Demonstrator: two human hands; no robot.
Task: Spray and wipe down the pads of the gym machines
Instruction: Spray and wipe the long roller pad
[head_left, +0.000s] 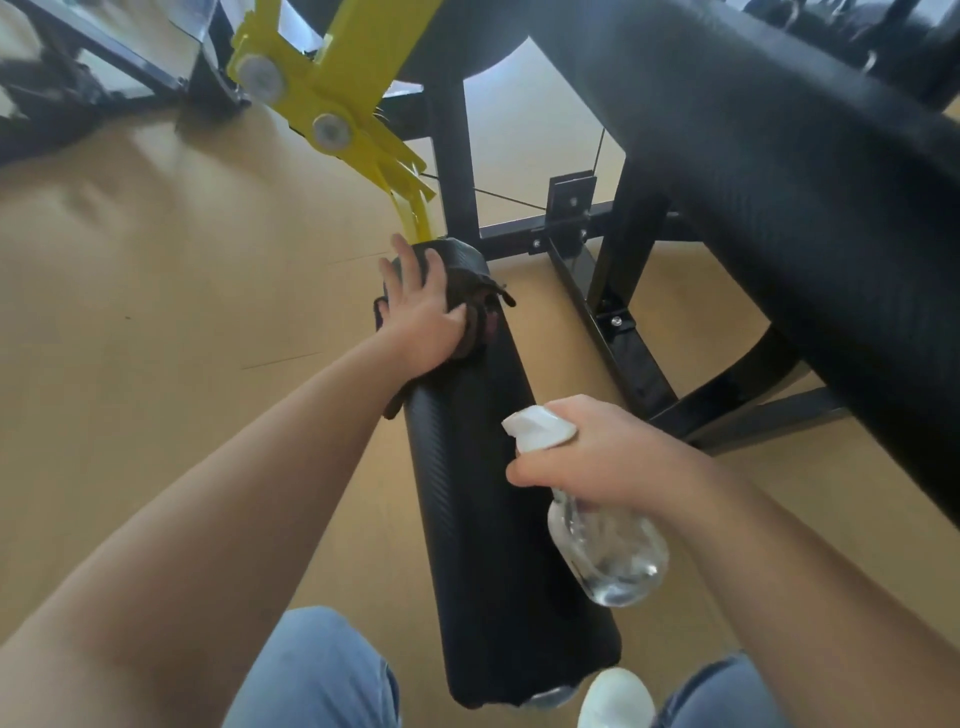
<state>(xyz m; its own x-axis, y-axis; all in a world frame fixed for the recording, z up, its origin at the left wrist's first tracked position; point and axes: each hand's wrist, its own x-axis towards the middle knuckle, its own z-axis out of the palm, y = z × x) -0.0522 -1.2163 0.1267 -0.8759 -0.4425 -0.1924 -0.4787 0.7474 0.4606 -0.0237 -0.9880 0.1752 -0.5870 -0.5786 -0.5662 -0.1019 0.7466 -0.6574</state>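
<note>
Both busy: left grip lies flat, fingers spread apart, pressing a dark cloth onto the far end of the black roller pad. The cloth sits under the palm and bunches out on the thumb side. The right grip is clamped round the neck of a clear spray bottle, with the white nozzle pointing left over the pad's middle and the bottle body tilted by the pad's right edge. Contact there is unclear. The pad runs from between the knees away to a yellow arm. A black frame stands to its right, with a larger pad beyond. A tan floor lies beneath, and a white shoe is by the pad's near end.
</note>
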